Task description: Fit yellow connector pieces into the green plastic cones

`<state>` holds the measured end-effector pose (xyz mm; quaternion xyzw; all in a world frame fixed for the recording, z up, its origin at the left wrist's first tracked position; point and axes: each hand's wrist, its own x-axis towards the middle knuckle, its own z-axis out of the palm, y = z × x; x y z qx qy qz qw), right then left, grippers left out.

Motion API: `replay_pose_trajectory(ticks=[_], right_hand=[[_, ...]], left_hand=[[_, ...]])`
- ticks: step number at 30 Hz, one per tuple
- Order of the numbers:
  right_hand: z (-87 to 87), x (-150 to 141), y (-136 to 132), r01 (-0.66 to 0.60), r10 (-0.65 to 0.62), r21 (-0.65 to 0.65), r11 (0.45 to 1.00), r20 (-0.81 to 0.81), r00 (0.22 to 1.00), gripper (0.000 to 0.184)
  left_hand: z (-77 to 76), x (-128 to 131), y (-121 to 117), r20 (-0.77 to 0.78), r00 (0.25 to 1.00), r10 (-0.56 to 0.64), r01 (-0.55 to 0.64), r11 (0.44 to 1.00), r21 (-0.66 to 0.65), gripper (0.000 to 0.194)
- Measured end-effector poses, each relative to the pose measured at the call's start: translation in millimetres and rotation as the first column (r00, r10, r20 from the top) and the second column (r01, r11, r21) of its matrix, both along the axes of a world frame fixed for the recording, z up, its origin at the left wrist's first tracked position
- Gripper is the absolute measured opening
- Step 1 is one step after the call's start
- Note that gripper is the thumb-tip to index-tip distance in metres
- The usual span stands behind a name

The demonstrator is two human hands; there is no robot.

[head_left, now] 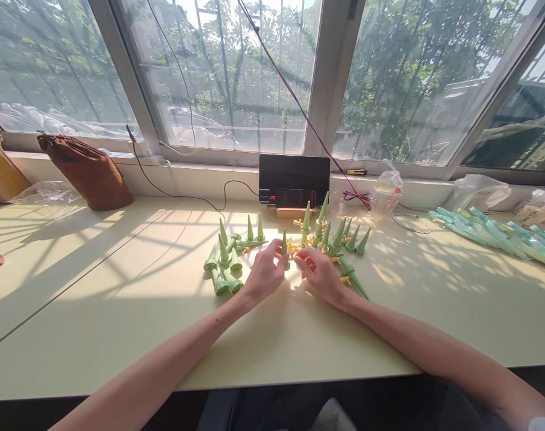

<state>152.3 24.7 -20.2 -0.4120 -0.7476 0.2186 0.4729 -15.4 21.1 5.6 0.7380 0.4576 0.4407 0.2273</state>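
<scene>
On the table (272,353), left hand (266,268) holds green cone (284,243) (upright)

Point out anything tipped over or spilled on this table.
Several green cones lie on their sides left of the left hand, which looks odd beside the upright ones; I see no spill.

Small orange pieces (291,246) blur together, and the left edge crops 1 yellow-brown bag (2,170).
</scene>
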Motion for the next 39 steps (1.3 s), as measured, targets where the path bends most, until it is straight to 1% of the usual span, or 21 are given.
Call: replay_pose_trajectory(ticks=[4, 8, 10, 13, 18, 20, 24, 26, 28, 31, 34, 39], right_hand=[[1.6, 0.7, -0.3, 0.02, -0.019, -0.017, 1.0, 0.058, 0.998, 0.03], [2.1, 0.8, -0.3, 0.034, -0.033, -0.005, 0.999, 0.102, 0.994, 0.04], [2.3, 0.6, -0.9, 0.039, -0.039, 0.001, 0.999, 0.094, 0.995, 0.038], [2.4, 0.3, -2.2, 0.033, -0.032, -0.014, 0.999, 0.052, 0.998, 0.025], [1.0, 0.2, -1.9, -0.023, 0.024, -0.03, 0.999, 0.037, 0.999, 0.022], [0.1, 0.1, -0.8, -0.015, 0.016, -0.022, 1.0, 0.057, 0.998, 0.026], [-1.5, 0.1, 1.2, 0.02, -0.02, 0.003, 1.0, 0.109, 0.994, 0.042], [-1.4, 0.2, 1.1, 0.027, -0.027, -0.001, 1.0, 0.115, 0.993, 0.044], [-0.7, 0.5, 0.2, 0.025, -0.023, -0.02, 0.999, 0.103, 0.994, 0.041], [0.9, 0.8, -1.6, -0.006, 0.01, -0.054, 0.999, 0.067, 0.998, 0.025], [1.4, 0.7, -2.2, -0.016, 0.019, -0.035, 0.999, 0.064, 0.998, 0.022], [-0.8, 0.7, -0.1, 0.007, -0.008, 0.004, 1.0, 0.113, 0.994, 0.042]], left_hand=[[-1.6, 0.6, -1.0, -0.016, 1.0, -0.007, 0.007, 1.0, 0.001, 0.009], [-2.8, 1.2, -1.2, -0.032, 0.999, -0.011, 0.011, 1.0, 0.002, 0.01], [-2.3, 1.1, -0.8, -0.029, 1.0, -0.011, 0.011, 1.0, 0.002, 0.01], [-0.8, 0.5, 0.1, -0.02, 1.0, 0.005, -0.004, 1.0, 0.007, 0.008], [-0.9, -0.2, 0.4, -0.024, 1.0, 0.009, -0.009, 1.0, 0.009, 0.008], [-2.1, 0.2, -0.1, -0.035, 0.999, 0.006, -0.006, 1.0, 0.005, 0.01], [-4.5, 1.1, -0.8, -0.05, 0.999, 0.001, 0.0, 1.0, 0.007, 0.013], [-5.0, 1.3, -0.4, -0.049, 0.999, -0.001, 0.001, 1.0, 0.01, 0.012], [-4.9, 1.0, 0.4, -0.046, 0.999, 0.003, -0.002, 1.0, 0.017, 0.011], [-4.1, 0.1, 1.4, -0.046, 0.999, 0.018, -0.016, 0.999, 0.031, 0.01], [-3.6, -0.4, 0.9, -0.05, 0.999, 0.019, -0.018, 0.999, 0.029, 0.011], [-4.0, 0.1, -1.2, -0.05, 0.999, -0.017, 0.018, 1.0, 0.017, 0.016]])
